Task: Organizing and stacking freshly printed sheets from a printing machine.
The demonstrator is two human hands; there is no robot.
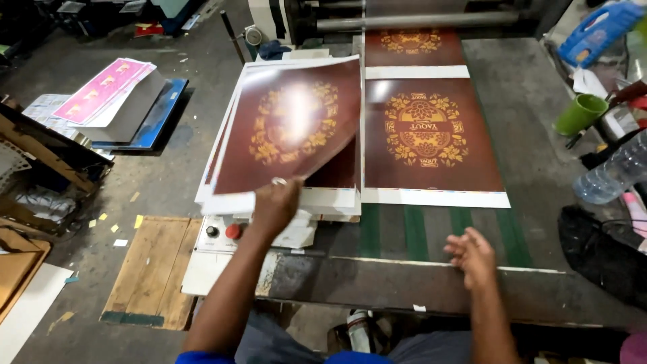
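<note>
While your left hand (275, 205) pinches the near edge of a glossy maroon sheet (290, 125) printed with a gold ornamental oval, its fingers are curled shut around that edge and the sheet tilts up and away from you, catching a bright glare. A ring shows on one finger of this hand. Directly under the lifted sheet, and touching it at the far side, lies a stack of matching sheets (269, 202) with white margins. Just below your left hand, toward you, sits a pale control box (222, 236) with a red button and a black knob.

Your right hand (472, 256) is open, fingers spread and relaxed, holding nothing; it hovers over or rests near the front edge of the dark worktable (404, 283), and contact cannot be told. Just beyond this hand run green belts (414, 232), and beyond those lies another maroon printed sheet (431, 138), flat, with a further one behind it feeding from machine rollers (391, 20). Well off to the right of your right hand stand a green cup (579, 113) and a clear plastic bottle (613, 176) lying on its side. Far left of your left hand, pink printed sheets (104, 91) rest on a pile on the floor.
</note>
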